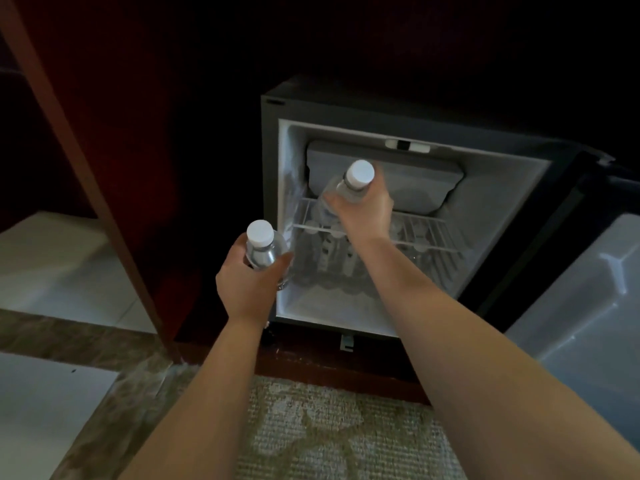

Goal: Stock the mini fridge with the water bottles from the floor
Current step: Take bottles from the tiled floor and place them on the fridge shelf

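Observation:
The mini fridge (pixel 273 174) stands open inside a dark wooden cabinet. My right hand (pixel 363 216) grips a clear water bottle (pixel 356 181) with a white cap, held inside the fridge above the wire shelf (pixel 429 233). My left hand (pixel 246 282) grips a second white-capped water bottle (pixel 261 249) just outside the fridge's left front edge. Several more bottles (pixel 329 254) stand in a row below the shelf, seen through its wires.
The fridge door (pixel 585 299) hangs open to the right, its pale inner liner facing me. A wooden cabinet post (pixel 104 216) rises at the left. Patterned carpet (pixel 332 434) lies in front, a marble strip and pale floor to the left.

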Available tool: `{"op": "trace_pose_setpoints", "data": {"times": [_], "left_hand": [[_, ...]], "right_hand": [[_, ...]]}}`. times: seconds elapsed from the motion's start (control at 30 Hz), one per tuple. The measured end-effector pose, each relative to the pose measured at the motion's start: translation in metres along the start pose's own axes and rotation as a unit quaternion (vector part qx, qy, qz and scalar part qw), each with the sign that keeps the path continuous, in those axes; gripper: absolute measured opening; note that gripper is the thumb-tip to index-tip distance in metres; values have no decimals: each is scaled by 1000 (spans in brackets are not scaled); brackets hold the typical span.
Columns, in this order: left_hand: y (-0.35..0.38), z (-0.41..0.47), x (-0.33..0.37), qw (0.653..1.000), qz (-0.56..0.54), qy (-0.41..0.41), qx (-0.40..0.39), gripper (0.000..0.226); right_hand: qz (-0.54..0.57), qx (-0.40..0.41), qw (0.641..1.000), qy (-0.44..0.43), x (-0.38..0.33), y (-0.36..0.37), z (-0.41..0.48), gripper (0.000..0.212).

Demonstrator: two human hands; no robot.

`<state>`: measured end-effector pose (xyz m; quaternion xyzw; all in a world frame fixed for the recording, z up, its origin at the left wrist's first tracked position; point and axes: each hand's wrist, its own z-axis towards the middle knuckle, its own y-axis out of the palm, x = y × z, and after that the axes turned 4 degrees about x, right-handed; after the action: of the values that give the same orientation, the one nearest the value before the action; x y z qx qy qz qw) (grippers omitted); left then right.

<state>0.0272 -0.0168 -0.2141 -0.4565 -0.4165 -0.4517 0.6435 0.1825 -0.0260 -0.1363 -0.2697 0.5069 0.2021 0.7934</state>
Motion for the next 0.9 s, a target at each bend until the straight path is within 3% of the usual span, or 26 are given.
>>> {"op": "trace_pose_setpoints", "data": {"times": [0.3,0.47,0.57,0.63,0.77,0.9], "left_hand": [[6,10,-16,1000,24,14,13,57],[4,9,-23,998,57,6,20,53],[2,10,-26,996,74,2,42,51],[2,12,-26,996,80,0,47,53],[2,14,-24,997,72,-4,37,53],[4,14,-26,998,51,-16,36,53]], "right_hand": [[-43,-58,997,-10,2,26,46,52],[-80,-98,992,-18,-3,45,76,39],[-113,-123,986,-4,-1,55,97,18],[-116,-113,987,4,4,58,102,21],[-92,-122,988,16,16,62,92,60],[-93,-135,985,61,45,66,80,62]]}}
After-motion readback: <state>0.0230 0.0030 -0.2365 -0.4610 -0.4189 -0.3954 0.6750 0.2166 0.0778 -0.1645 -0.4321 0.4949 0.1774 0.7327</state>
